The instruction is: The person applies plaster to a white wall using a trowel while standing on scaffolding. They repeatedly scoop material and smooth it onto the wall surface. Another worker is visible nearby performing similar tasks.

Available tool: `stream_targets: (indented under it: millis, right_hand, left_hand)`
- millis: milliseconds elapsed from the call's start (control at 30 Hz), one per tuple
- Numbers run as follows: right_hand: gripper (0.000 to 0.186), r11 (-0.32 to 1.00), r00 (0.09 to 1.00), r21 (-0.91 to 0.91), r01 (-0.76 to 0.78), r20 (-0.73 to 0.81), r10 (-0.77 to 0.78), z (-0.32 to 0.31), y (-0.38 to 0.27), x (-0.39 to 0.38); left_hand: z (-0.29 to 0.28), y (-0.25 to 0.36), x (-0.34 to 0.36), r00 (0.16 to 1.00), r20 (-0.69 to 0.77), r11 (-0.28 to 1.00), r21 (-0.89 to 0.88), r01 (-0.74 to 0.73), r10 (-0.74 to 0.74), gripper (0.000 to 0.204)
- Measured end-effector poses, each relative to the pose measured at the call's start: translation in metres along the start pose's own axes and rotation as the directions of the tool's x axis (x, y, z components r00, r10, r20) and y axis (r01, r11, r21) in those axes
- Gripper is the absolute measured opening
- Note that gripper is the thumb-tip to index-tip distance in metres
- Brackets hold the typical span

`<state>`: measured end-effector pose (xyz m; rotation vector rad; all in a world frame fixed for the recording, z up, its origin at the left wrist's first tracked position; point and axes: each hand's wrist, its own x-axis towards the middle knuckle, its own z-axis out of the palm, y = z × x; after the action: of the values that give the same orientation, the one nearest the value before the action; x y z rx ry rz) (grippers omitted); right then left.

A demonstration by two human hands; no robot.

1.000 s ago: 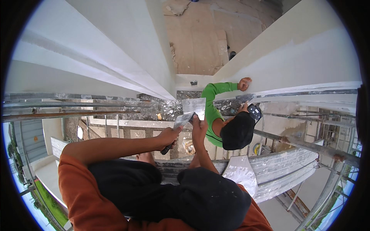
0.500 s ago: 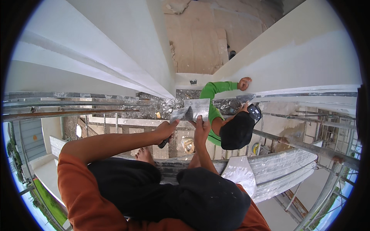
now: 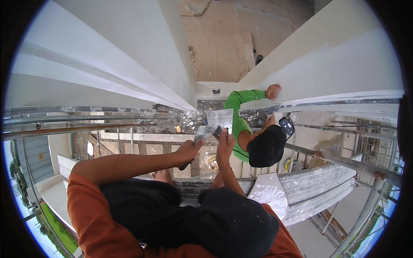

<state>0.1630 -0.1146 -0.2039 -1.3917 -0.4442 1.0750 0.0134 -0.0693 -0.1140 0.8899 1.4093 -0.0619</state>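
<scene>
My left hand [image 3: 189, 152] is closed round the dark handle of a putty knife [image 3: 204, 133], its broad grey blade pointing up and to the right. Upright in my right hand [image 3: 225, 148] is a flat, pale rectangular metal plate [image 3: 222, 117], gripped at its lower edge. The knife's blade overlaps the plate's lower left part; whether the two touch, I cannot tell. White smears mark both metal faces.
At my right, a co-worker in a green sleeve [image 3: 244, 100] and black cap [image 3: 266, 147] works close to the white wall [image 3: 327, 64]. Scaffold pipes [image 3: 81, 117] run along both sides. A white-smeared board [image 3: 270, 192] lies beside my knee, on metal planks [image 3: 318, 185].
My left hand has shifted slightly right and down, and the putty knife's blade has turned to point more upward against the plate. My right hand stays nearly in place.
</scene>
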Motion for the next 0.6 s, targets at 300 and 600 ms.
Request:
stream_targets:
  millis: [300,600]
  right_hand:
    - [0.025,1.000,1.000,-0.010,0.022,-0.007,-0.022,0.005,-0.003,-0.002]
    - [0.027,0.995,0.998,-0.080,0.063,0.004,-0.063,0.004,0.007,-0.007]
  left_hand:
    - [-0.002,-0.006,0.008,0.996,0.084,0.999,-0.040,-0.022,0.025,0.058]
    - [-0.010,0.016,0.009,0.992,0.123,1.000,0.008,0.016,-0.017,0.060]
